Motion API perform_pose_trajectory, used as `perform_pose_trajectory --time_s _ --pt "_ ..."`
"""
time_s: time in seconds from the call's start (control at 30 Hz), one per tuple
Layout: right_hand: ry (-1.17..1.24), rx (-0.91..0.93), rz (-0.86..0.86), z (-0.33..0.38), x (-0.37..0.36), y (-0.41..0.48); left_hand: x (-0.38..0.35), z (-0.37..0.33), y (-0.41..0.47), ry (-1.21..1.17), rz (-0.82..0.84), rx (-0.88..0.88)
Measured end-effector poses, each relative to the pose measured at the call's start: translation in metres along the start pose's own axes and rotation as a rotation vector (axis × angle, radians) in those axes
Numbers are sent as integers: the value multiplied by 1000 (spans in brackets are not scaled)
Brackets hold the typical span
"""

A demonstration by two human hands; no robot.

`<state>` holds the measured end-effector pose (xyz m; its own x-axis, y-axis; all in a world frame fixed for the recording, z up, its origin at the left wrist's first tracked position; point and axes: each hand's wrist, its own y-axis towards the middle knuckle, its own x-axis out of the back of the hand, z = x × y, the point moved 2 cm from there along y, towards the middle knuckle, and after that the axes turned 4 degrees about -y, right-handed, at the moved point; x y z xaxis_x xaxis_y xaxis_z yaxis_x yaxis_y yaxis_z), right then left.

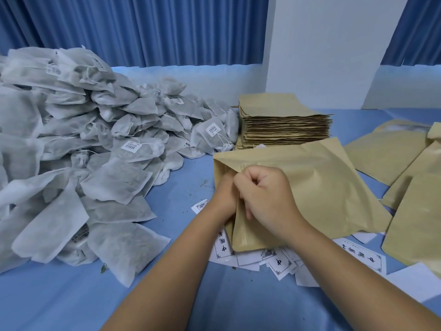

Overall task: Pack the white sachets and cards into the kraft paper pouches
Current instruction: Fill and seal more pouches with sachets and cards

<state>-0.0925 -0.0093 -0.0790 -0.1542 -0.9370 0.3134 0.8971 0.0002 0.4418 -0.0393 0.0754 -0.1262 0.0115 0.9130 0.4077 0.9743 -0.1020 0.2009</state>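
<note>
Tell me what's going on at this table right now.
A person is handling one kraft pouch at its mouth. The right hand grips the front edge, and the left hand is at the opening with its fingers hidden. White sachets lie piled to the left, empty pouches are stacked behind, and printed cards lie scattered underneath.

Blue tbl (pixel 186 185), sachets (pixel 71 139), pouch stack (pixel 284 125), cards (pixel 279 261)

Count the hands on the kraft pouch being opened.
2. The left hand sits at the kraft pouch mouth, fingers hidden inside; the right hand grips the mouth's front edge beside it.
</note>
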Motion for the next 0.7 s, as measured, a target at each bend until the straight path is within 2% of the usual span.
perform_pose_trajectory --time_s 0.13,0.2,0.27,0.4,0.43,0.5,0.6,0.63,0.7 --pt "6 2 -20 -6 7 6 17 -14 3 263 -66 -133" --pt "6 -4 -49 -10 11 10 23 -15 3 285 -175 -174" --pt "15 -20 -81 -13 16 14 25 -13 1 262 -212 -174" --pt "52 -67 -113 -18 23 20 22 -13 1 85 -83 -103" --pt "54 -73 -117 -19 24 21 22 -13 1 75 -103 -101" --pt "59 -79 -128 -21 27 22 24 -9 3 32 -251 -78" --pt "69 -83 -145 -22 30 25 33 -2 6 -91 -418 42" --pt "72 -85 -154 -22 31 25 34 1 8 -80 -404 103" --pt "82 -88 -172 -23 34 28 33 5 11 -112 -263 253"
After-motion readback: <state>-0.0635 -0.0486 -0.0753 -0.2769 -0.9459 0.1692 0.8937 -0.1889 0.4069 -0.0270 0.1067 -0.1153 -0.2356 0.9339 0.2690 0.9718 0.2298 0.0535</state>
